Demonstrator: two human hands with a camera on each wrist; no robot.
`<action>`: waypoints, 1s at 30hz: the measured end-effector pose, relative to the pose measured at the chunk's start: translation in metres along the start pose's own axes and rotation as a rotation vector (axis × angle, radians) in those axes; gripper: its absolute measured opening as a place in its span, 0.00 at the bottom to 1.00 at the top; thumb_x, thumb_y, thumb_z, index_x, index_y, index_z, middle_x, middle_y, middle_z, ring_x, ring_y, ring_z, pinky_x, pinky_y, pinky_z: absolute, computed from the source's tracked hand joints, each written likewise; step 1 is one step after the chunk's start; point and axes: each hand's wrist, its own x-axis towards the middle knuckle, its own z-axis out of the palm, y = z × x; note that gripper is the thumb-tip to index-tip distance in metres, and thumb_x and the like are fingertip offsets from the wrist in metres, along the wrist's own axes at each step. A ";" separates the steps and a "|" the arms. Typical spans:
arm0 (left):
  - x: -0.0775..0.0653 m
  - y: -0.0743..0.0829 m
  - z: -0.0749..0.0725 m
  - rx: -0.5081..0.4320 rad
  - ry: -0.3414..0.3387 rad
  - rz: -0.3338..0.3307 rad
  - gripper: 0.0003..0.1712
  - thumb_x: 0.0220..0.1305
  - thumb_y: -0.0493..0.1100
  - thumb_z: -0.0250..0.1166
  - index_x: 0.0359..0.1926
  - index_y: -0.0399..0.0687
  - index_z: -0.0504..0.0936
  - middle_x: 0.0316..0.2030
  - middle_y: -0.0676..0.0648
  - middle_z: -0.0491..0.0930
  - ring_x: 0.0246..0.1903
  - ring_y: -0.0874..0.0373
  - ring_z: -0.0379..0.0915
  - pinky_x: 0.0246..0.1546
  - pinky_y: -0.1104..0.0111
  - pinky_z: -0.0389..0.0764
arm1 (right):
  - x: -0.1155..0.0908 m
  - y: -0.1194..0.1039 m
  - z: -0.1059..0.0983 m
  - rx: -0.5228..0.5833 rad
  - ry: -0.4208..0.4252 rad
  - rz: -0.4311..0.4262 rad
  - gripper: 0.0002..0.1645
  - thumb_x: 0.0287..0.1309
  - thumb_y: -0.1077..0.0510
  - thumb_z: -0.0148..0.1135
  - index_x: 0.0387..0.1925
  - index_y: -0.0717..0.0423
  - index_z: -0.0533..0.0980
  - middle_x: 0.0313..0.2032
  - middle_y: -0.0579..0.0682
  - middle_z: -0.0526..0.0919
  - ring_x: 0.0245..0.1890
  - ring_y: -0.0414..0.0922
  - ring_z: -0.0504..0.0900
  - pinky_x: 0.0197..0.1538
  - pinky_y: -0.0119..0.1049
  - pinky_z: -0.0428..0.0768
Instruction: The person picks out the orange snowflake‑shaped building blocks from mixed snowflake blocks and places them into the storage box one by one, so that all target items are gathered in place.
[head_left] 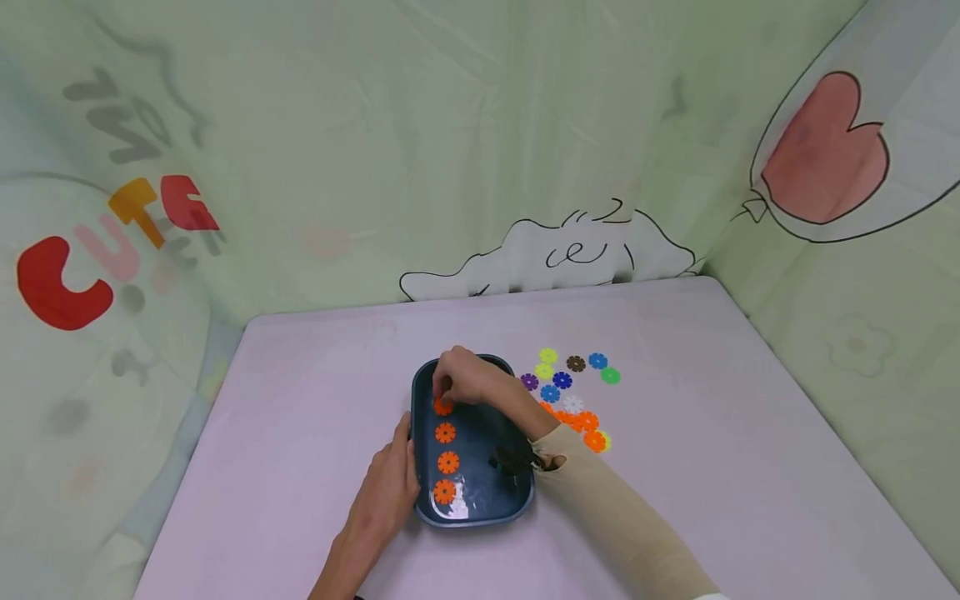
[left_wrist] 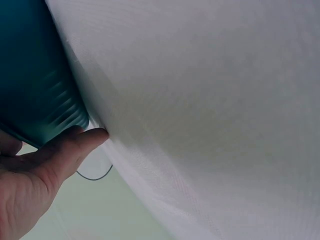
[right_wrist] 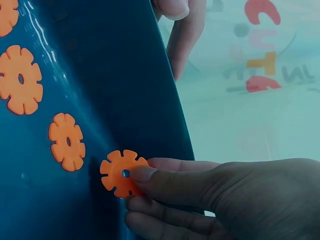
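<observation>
My right hand reaches into the dark blue tray at its far left. In the right wrist view, thumb and fingers pinch an orange notched plastic disc with a small center hole, close to the tray's wall. A row of orange discs lies along the tray's left side, nearest the pinched one. My left hand holds the tray's left side, its thumb at the rim and fingers along the outer wall. In the left wrist view, the left fingers lie against the tray's outside near a corner.
Right of the tray, orange discs lie in a loose heap. Behind them are scattered discs in several colors, including a brown disc and a green disc. A pale cloth covers the table; printed curtains stand around it.
</observation>
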 end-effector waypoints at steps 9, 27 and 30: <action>0.001 0.000 0.000 0.005 0.000 0.006 0.32 0.88 0.41 0.49 0.83 0.34 0.57 0.69 0.34 0.78 0.58 0.48 0.83 0.68 0.50 0.81 | 0.001 0.001 0.004 -0.001 -0.017 0.032 0.04 0.66 0.68 0.74 0.37 0.60 0.91 0.36 0.52 0.90 0.32 0.42 0.83 0.40 0.32 0.90; -0.001 -0.001 0.000 0.007 -0.003 0.002 0.32 0.88 0.41 0.49 0.83 0.34 0.57 0.69 0.34 0.78 0.58 0.48 0.82 0.68 0.50 0.81 | 0.004 0.003 0.013 -0.038 -0.072 0.117 0.05 0.66 0.66 0.75 0.32 0.55 0.90 0.31 0.48 0.86 0.29 0.42 0.81 0.35 0.31 0.88; -0.001 -0.001 0.000 0.008 -0.004 0.001 0.32 0.88 0.42 0.49 0.83 0.34 0.56 0.69 0.34 0.78 0.57 0.48 0.82 0.67 0.50 0.81 | 0.004 0.002 0.013 -0.044 -0.082 0.130 0.05 0.65 0.66 0.76 0.32 0.55 0.90 0.32 0.48 0.87 0.29 0.42 0.82 0.36 0.31 0.89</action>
